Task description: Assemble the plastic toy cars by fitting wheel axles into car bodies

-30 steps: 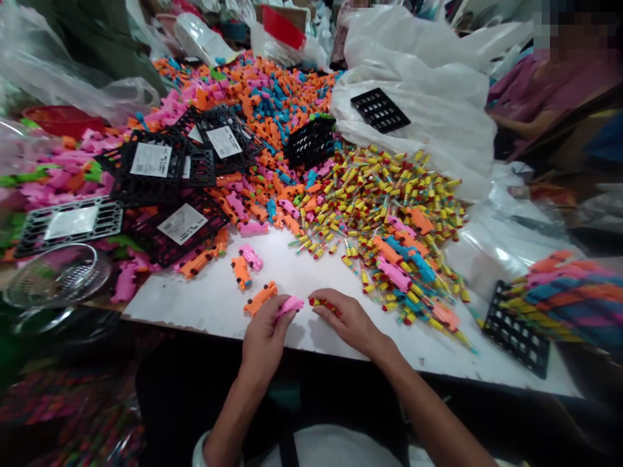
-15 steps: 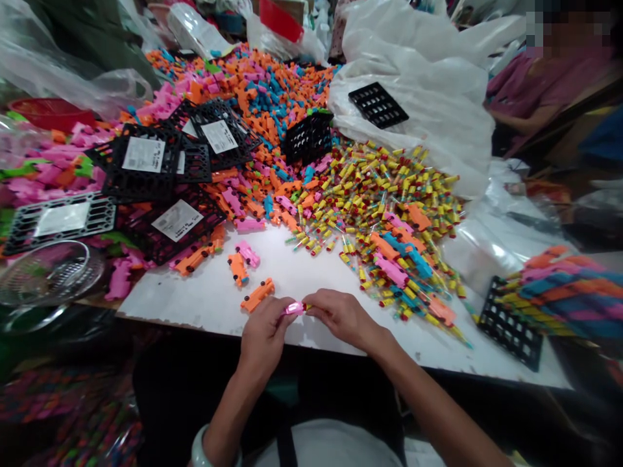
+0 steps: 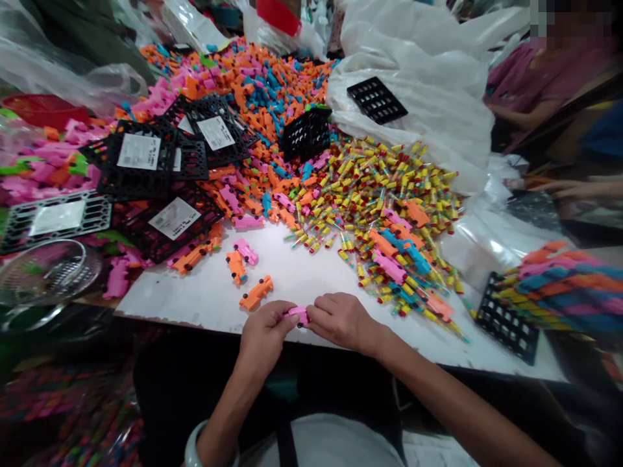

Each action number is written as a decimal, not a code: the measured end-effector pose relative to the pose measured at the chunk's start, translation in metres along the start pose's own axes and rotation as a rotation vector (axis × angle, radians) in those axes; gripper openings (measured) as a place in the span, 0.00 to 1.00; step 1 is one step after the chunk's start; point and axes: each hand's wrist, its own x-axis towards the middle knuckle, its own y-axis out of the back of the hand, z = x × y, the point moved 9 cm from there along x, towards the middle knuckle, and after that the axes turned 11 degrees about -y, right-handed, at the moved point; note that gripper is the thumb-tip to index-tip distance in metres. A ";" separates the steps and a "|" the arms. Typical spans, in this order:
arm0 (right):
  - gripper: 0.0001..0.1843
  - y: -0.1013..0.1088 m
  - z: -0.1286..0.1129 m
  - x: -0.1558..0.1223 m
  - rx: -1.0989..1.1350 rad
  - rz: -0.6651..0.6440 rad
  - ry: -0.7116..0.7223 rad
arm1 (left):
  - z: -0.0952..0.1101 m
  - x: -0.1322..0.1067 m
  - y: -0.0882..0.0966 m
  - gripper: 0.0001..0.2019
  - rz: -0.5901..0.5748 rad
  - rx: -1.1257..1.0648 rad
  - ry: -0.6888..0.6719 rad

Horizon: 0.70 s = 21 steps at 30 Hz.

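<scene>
Between the thumb and fingers of my left hand (image 3: 265,331) is a small pink toy car (image 3: 298,316), held just above the table's front edge. My right hand (image 3: 341,321) is closed at the car's right end, its fingertips touching it. Those fingers hide the small yellow tube that showed there a moment before. Just beyond my left hand lie an orange toy car (image 3: 256,293), another orange car (image 3: 236,267) and a pink car (image 3: 246,251). A heap of clear tubes with yellow bands and red ends (image 3: 384,175) spreads beyond my right hand.
A large pile of toy cars (image 3: 272,84) covers the back of the white table (image 3: 195,301). Black plastic racks (image 3: 131,181) with labels lie at left, near a clear basket (image 3: 48,275). A filled rack (image 3: 509,318) stands at right. Another person (image 3: 535,84) sits beyond.
My right fingers have moved in over the pink car's end, covering the yellow tube. The pink car has turned slightly, and its wheel now shows. The other person's hand has come into view at right.
</scene>
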 end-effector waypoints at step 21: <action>0.22 0.123 0.139 -0.049 -0.020 0.524 -0.774 | 0.005 0.019 0.049 0.17 0.147 0.992 -0.082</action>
